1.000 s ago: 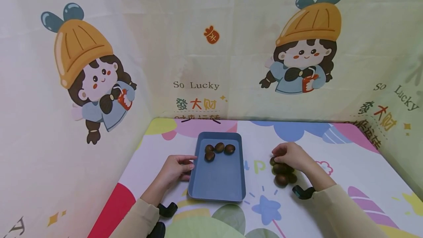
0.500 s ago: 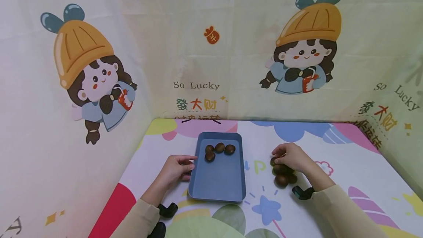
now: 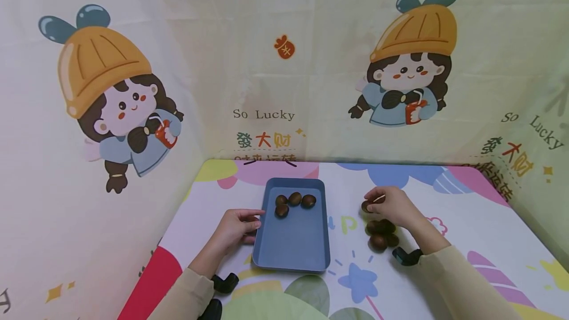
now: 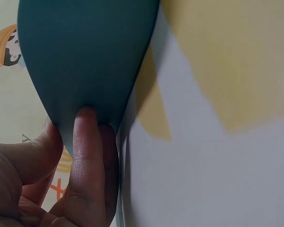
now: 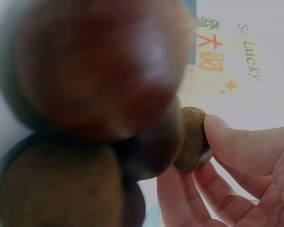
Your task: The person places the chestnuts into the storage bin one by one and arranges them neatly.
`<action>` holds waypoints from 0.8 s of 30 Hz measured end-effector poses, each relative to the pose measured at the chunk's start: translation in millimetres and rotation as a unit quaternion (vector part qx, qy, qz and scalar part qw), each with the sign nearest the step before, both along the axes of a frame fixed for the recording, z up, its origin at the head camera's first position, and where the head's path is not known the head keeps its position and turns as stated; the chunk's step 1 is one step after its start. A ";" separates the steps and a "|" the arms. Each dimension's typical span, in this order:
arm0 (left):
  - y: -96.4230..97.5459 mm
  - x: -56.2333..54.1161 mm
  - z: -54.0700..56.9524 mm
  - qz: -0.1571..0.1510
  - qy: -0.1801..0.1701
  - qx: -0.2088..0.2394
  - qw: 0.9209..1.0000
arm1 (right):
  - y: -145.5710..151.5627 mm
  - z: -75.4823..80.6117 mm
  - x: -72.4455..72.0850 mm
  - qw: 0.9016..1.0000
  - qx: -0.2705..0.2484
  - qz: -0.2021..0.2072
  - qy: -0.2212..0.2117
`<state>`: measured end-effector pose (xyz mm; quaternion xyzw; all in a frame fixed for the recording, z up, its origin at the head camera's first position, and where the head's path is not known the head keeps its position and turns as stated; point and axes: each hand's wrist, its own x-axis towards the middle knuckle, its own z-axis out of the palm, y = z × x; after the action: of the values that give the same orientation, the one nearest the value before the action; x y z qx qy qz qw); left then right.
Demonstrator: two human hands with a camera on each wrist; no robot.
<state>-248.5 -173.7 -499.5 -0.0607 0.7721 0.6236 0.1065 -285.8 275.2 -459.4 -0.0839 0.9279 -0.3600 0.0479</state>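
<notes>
Head view, right hand: The right hand (image 3: 394, 206) pinches one chestnut, the held chestnut (image 3: 366, 206), between thumb and fingers.
Head view, change: Half a second ago the fingers reach down at the edge of the pile (image 3: 378, 242); now the hand sits slightly farther from the wearer, with a visible gap between the held chestnut and the pile.
Head view, effect on the work: One chestnut appears to be picked out cleanly. At least four remain grouped in the pile, right of the tray (image 3: 291, 253).
Head view, tray contents: Four tray chestnuts (image 3: 295, 198) lie near the far end, in the same positions as before.
Head view, left hand: The left hand (image 3: 235, 226) stays at the tray's left side, fingers touching the rim; no displacement of the tray is noted.
Left wrist view, contact: Extended fingers rest against the tray's outer wall, the thumb near its edge. No closed grasp is evident; the pressure applied cannot be determined.
Right wrist view, grip: The thumb bears on one side of the held chestnut, fingertips below. Blurred pile chestnuts fill the foreground and overlap it in sight, so clearance cannot be verified here.
</notes>
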 end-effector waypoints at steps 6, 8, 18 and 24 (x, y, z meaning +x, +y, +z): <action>1.1 1.4 0.6 0.005 -0.004 0.004 1.000 | -5.1 6.8 -1.4 1.000 -0.017 0.005 -0.004; 1.5 1.8 0.5 0.006 -0.005 0.004 1.000 | -7.9 8.0 -1.6 1.000 -0.019 0.008 -0.006; 0.8 1.0 1.2 0.004 -0.006 0.003 1.000 | -29.1 12.7 -2.1 0.999 -0.038 0.013 -0.003; -0.4 1.8 2.2 0.005 -0.007 0.007 1.000 | -46.2 13.4 -6.5 0.998 -0.061 0.016 -0.016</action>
<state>-246.7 -174.1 -497.4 -0.0678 0.7666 0.6291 0.1093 -292.3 229.0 -446.0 -0.0959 0.9020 -0.4161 0.0638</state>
